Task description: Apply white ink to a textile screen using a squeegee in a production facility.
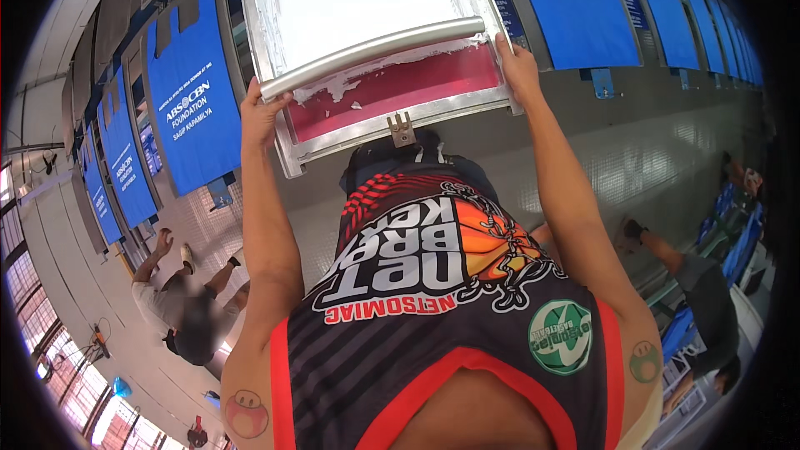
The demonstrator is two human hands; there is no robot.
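Observation:
A metal screen-printing frame (392,127) lies in front of me, with dark red mesh (400,87) and a broad layer of white ink (367,0) over it. A silver bar, seemingly a squeegee (379,48), spans the frame at the ink's near edge. My left hand (262,117) is closed around the frame's left side, right beside the bar's left end; its thumb shows below that end. At the right side, my right hand (521,77) grips the frame's rim near the bar's other end. The undersides of both grips are hidden. A metal bracket (401,129) sits on the near edge.
Blue printed cloth panels (192,87) lie in a row to the left, and more blue panels (579,12) extend right. A person (196,308) is at the lower left, another person (704,308) at the right. The grey floor (621,150) runs between.

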